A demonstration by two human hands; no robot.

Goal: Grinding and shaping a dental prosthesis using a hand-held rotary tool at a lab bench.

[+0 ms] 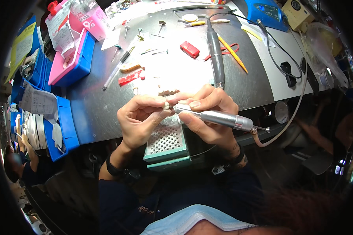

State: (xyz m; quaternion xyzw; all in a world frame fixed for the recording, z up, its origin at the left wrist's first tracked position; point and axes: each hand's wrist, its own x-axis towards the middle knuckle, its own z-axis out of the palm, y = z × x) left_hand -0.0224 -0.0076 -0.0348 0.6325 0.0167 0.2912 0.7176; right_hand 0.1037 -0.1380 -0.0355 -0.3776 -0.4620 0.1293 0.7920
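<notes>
A: What is the left hand (139, 119) doing?

B: Its fingers are pinched narrow on a small pale tooth-like piece (166, 105), thumb below and forefinger on top. The piece sits right between the two hands, above the perforated green suction box (166, 143) at the bench edge.

A: And the right hand (208, 113)?

B: It is wrapped around a silver rotary handpiece (215, 116), held like a pen, fingers closed on the barrel. The working tip touches the pale piece, or is just beside it; the glare there makes it hard to tell which. A beige cord (290, 117) leaves the rear end of the handpiece and curves up to the right.

A: What lies on the bench behind?

B: A second grey handpiece (216, 55) rests lengthwise on the dark work surface (94, 105), just beyond the right hand. Near it are a yellow pencil (232, 53), a small red block (190, 49) and several loose burs on thin shanks (161, 25). A red wax strip (130, 77) lies to the left of the bright patch.

A: Further out?

B: Blue trays (68, 121) with papers along the left, a pink box (66, 62) above them, and a blue control unit (267, 13) at the far right
</notes>
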